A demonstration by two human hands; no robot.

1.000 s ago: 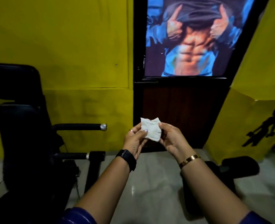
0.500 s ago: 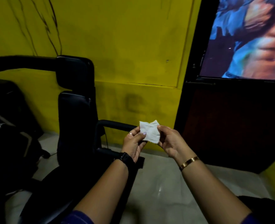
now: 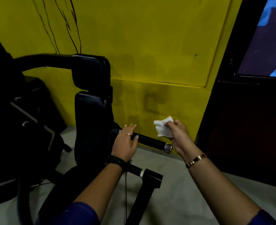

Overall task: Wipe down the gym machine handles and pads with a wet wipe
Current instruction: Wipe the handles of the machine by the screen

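Observation:
A black gym machine stands at the left with an upright back pad (image 3: 91, 119) and a head pad (image 3: 91, 70) above it. From it a black handle (image 3: 150, 141) with a chrome end cap juts toward the right. My left hand (image 3: 125, 142) lies over the inner part of this handle with fingers stretched out. My right hand (image 3: 179, 135) holds a crumpled white wet wipe (image 3: 163, 129) just above the handle's outer end, not touching it.
A lower black bar (image 3: 138, 172) with a support post sits below the handle. Another dark machine (image 3: 20, 119) fills the far left. A yellow wall (image 3: 150, 46) is behind, a dark door panel (image 3: 247, 127) stands at the right, and the floor is light grey.
The view swung left and closer to the machine. My left hand let go of the wipe and came down onto the handle. My right hand kept the wipe and moved over the handle's end.

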